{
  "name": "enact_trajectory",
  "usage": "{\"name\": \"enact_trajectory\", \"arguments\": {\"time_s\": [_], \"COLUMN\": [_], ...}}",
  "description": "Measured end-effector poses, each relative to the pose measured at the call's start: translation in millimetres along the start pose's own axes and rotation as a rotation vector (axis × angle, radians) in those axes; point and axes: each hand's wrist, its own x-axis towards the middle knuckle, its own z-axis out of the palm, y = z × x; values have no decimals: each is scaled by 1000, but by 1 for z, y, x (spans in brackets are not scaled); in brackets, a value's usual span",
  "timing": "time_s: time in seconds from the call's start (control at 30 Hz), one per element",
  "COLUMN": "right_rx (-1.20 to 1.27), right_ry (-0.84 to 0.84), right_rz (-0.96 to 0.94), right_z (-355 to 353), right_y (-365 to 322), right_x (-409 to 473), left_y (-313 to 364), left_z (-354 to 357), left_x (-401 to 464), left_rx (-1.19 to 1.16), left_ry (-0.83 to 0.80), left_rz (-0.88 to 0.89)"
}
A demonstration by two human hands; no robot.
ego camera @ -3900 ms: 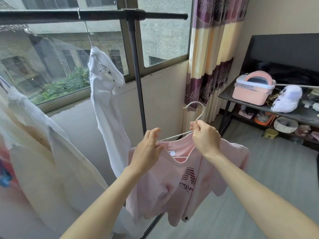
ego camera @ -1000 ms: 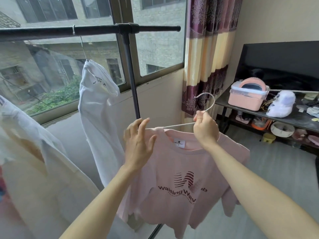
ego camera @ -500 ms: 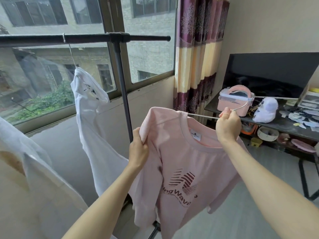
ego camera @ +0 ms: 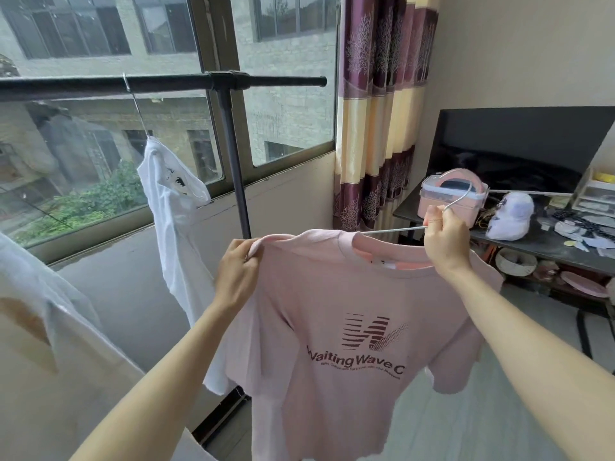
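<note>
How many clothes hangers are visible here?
2. One wire hanger sits in the neck of the pink T-shirt, gripped by the right hand; the other hanger hooks on the black rail, carrying the white T-shirt. Garments at the left edge may hide more.

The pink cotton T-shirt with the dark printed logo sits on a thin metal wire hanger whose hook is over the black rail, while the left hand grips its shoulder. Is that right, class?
No. The head view shows the thin metal wire hanger off the black rail, held up by the right hand. The pink cotton T-shirt sits on it and the left hand grips its shoulder.
</note>
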Motion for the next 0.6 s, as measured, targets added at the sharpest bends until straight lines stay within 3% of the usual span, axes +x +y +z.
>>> {"name": "enact_trajectory", "arguments": {"time_s": [0.07, 0.17, 0.4, 0.6], "right_rx": [60, 83, 64, 68], "right_ry": [-4, 1, 43, 89], "right_rz": [46, 152, 232, 263], "right_z": [0, 1, 7, 9], "right_y": [-2, -3, -16, -25], "right_x": [2, 3, -1, 3], "left_y": [-1, 2, 25, 34], "left_z": [1, 2, 21, 34], "left_x": [3, 8, -17, -29], "left_rx": [32, 45, -18, 10], "left_ry": [-19, -20, 179, 204], "left_rz": [-112, -139, 240, 321]}}
